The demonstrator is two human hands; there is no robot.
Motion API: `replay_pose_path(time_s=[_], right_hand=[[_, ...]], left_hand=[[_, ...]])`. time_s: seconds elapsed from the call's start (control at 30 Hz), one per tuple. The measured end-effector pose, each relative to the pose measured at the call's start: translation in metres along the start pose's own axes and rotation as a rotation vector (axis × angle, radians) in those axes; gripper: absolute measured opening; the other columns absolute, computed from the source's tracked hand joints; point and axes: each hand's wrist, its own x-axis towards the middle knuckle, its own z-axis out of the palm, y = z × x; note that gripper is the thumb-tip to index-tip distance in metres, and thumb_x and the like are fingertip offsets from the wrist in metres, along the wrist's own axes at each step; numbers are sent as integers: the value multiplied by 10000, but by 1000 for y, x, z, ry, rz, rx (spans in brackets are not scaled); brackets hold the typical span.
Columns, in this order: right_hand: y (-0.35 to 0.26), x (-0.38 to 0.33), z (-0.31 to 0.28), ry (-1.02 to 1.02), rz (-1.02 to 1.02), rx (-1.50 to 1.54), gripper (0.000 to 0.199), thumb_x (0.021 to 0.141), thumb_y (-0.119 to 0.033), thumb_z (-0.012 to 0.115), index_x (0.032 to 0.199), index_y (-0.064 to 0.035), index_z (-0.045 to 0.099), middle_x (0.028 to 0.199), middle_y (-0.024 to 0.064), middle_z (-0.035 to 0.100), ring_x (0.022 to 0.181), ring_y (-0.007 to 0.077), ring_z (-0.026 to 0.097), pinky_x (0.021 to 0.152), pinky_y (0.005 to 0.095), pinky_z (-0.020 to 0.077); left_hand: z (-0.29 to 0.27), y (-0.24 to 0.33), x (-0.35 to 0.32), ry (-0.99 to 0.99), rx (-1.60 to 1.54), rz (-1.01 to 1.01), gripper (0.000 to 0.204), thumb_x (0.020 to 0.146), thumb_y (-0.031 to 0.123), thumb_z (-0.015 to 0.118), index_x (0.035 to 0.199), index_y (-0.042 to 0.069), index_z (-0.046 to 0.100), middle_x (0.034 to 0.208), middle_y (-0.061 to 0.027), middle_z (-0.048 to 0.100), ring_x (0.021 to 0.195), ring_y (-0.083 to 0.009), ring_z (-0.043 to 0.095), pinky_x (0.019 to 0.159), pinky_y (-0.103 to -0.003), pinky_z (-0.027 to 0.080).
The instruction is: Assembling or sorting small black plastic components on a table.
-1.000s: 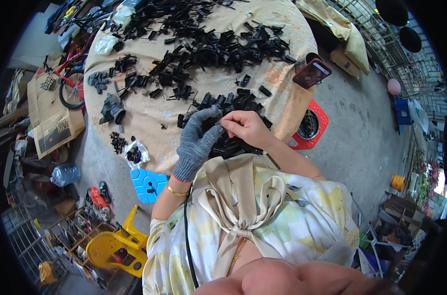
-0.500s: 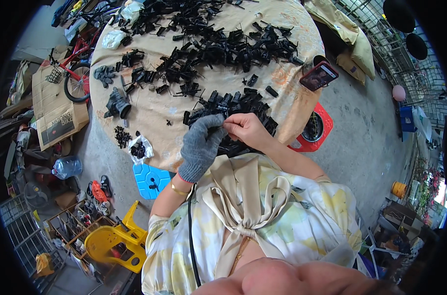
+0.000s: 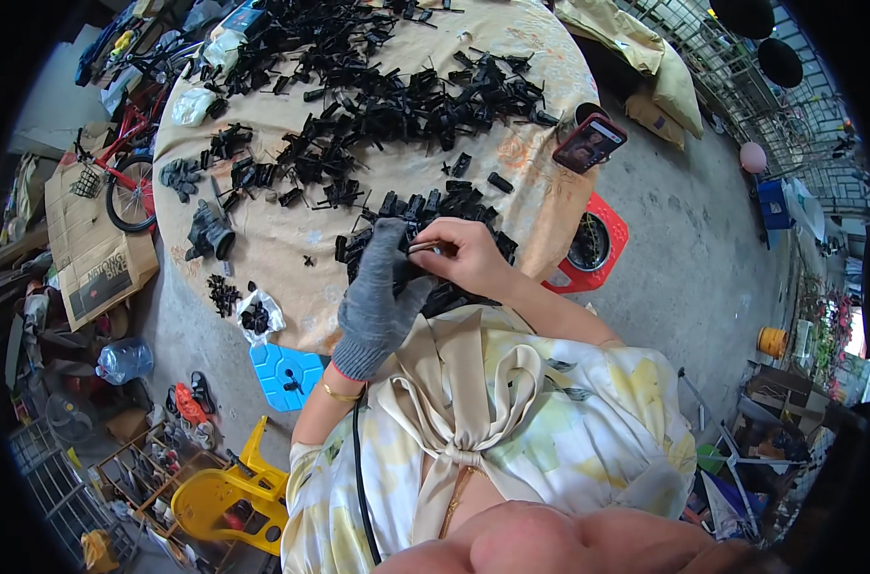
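My left hand (image 3: 379, 301), in a grey knitted glove with a red edge, is raised at the table's near side. Its fingers are stretched upward with the thumb apart, and I make out nothing held in it. Beside it my bare right hand (image 3: 466, 256) has thumb and forefinger pinched on a thin dark strip (image 3: 423, 247), too small to name exactly. Behind and below both hands lies a pile of small black plastic parts (image 3: 430, 208). More black parts with thin prongs (image 3: 397, 110) spread over the far part of the cloth-covered table (image 3: 291, 230).
Grey gloves (image 3: 209, 232) and a white bag of small black pieces (image 3: 261, 317) lie at the table's left. A phone (image 3: 589, 143) stands at its right edge. A blue stool (image 3: 287, 376), a red stool (image 3: 602, 251) and a yellow chair (image 3: 210, 504) surround the table.
My right hand has drawn slightly apart from the left, and the thin strip now shows in its pinch. The left fingers have straightened upward. The whole view has shifted a little.
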Motion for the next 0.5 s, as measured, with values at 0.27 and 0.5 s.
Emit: replay_pose_path(time_s=[0.27,0.5], right_hand=[[-3,-1,-12,-129,127,436,149,802,-95,646,928,-17,630,782,-34,589,708,12,497,634,172,413],[-7,9,-8,-271,-213,269,166,779,-68,651,938,-27,629,806,14,593,717,63,528,640,191,411]], left_hand=[[-14,-3,-1,-161,-1007,-391,580,643,282,770,1070,-1,497,1001,-158,579,877,-276,609,757,-443,515],[-10,-10,5,-251,-872,-467,484,613,222,755,990,31,518,813,-75,589,701,-192,602,649,-298,510]])
